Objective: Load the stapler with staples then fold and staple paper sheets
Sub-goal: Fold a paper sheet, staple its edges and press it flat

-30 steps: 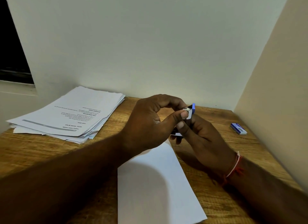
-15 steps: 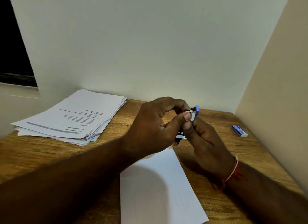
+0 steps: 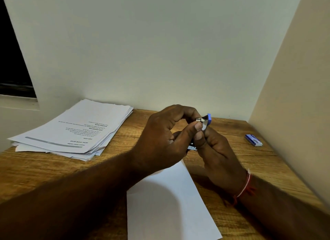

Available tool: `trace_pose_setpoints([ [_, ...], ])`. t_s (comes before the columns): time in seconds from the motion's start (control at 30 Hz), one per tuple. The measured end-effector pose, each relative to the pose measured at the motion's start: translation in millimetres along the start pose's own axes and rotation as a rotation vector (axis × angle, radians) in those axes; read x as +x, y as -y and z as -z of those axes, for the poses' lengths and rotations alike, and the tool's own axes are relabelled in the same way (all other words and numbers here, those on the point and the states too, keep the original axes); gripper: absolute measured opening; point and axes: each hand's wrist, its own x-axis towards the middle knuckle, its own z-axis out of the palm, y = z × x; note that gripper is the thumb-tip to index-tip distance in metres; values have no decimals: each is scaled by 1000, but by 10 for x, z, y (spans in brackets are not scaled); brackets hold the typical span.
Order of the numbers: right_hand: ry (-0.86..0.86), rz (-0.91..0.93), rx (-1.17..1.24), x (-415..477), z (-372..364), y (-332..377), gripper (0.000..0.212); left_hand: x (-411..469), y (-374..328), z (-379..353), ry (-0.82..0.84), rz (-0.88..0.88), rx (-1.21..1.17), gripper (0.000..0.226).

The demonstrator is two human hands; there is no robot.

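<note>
Two hands together above the desk (image 3: 253, 164): left hand (image 3: 160, 138) pinched on staples (image 3: 198, 119), right hand (image 3: 217, 154) curled round the stapler (image 3: 209, 118).

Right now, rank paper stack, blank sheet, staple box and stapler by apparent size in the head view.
1. Paper stack and blank sheet: alike; the sheet is nearer and cropped.
2. Staple box and stapler: unsure; the stapler is mostly covered.

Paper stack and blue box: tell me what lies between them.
Head view: the left hand and right hand hold the stapler between the paper stack and blue box.
</note>
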Motion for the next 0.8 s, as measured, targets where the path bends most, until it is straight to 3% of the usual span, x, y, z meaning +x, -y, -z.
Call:
trace_pose_setpoints([
  [0.43, 32, 37, 6, 24, 17, 9, 28, -24, 8, -10, 37, 28, -69, 10],
  [0.5, 19, 14, 19, 40, 47, -9, 30, -21, -19, 0, 49, 67, -89, 25],
  [0.63, -1, -78, 65, 80, 137, -61, 33, 38, 8, 114, 63, 135, -122, 102],
  [0.7, -6, -121, 63, 103, 156, -100, 36, 55, 103, 198, 100, 147, -27, 110],
  [0.8, 6, -136, 17, 125, 176, -169, 39, 50, 268, 263, 173, 196, 77, 94],
])
